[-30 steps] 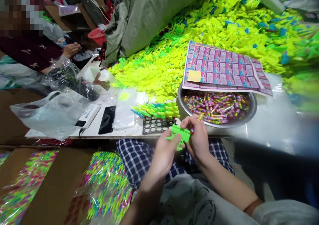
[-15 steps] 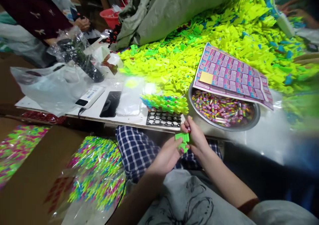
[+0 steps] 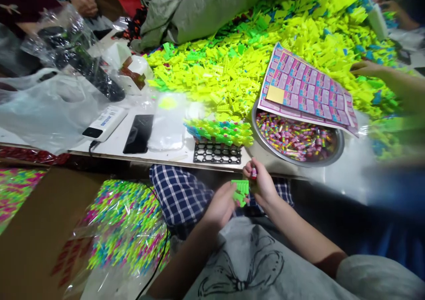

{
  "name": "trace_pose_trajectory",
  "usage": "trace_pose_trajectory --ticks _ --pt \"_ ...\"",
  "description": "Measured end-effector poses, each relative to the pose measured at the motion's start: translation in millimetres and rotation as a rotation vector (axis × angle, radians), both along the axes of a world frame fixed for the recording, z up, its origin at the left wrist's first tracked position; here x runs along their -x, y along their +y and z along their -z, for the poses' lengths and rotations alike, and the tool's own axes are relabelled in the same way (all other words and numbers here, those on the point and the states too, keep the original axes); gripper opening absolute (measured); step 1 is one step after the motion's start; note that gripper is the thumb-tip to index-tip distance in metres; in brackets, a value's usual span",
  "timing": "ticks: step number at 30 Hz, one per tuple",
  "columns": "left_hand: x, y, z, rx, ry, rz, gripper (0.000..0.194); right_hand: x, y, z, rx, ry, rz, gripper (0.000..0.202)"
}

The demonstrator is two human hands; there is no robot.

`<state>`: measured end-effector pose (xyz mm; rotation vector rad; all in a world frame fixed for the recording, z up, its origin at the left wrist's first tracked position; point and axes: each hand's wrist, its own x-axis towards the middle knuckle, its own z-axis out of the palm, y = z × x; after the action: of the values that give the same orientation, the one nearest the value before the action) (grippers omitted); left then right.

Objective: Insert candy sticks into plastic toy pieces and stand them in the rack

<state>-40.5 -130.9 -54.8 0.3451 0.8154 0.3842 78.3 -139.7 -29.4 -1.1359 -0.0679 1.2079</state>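
Note:
Above my lap, my left hand [image 3: 219,206] grips a bright green plastic piece [image 3: 241,190] with a ridged top edge. My right hand [image 3: 264,184] is closed just to the right of it, slightly apart. A small pink cylinder [image 3: 254,173], like those in the bowl, pokes out between its fingers. At the table edge beyond my hands is a black grid rack [image 3: 217,154]. Rows of yellow, green and blue plastic pieces [image 3: 219,132] stand at the rack's back. A metal bowl [image 3: 299,162] of small pink and yellow cylinders [image 3: 288,138] lies beyond my right hand.
A printed pink sheet [image 3: 305,90] partly covers the bowl. Behind spreads a heap of yellow-green pieces [image 3: 212,78], with another person's arm [image 3: 381,72] over its right side. A phone [image 3: 138,134] and power bank [image 3: 105,124] lie left. Bagged colourful pieces [image 3: 126,225] fill a carton below.
My hands have drawn slightly apart, and the pink cylinder shows more plainly in my right hand. Another person's arm has come in over the heap at right. The view has shifted a little.

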Motion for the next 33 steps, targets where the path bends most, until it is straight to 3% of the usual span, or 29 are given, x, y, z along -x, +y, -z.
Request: trace_pose_trajectory --ticks 9,17,24,33 --pt "2.4 7.5 -0.7 -0.048 0.030 0.019 0.027 -0.8 1.0 4.3 0.133 -0.047 0.005 0.031" --pt "-0.2 10.3 -3.2 -0.046 0.043 0.102 0.033 4.2 3.0 11.8 0.093 -0.058 0.010 0.031" --pt "-10.0 5.4 -10.2 0.005 0.104 0.079 0.033 -2.8 -1.6 8.1 -0.018 0.007 0.036 0.030" --pt "-18.6 3.6 -14.5 -0.002 0.141 0.146 0.036 -6.2 -4.8 14.0 -0.016 -0.035 0.079 0.028"
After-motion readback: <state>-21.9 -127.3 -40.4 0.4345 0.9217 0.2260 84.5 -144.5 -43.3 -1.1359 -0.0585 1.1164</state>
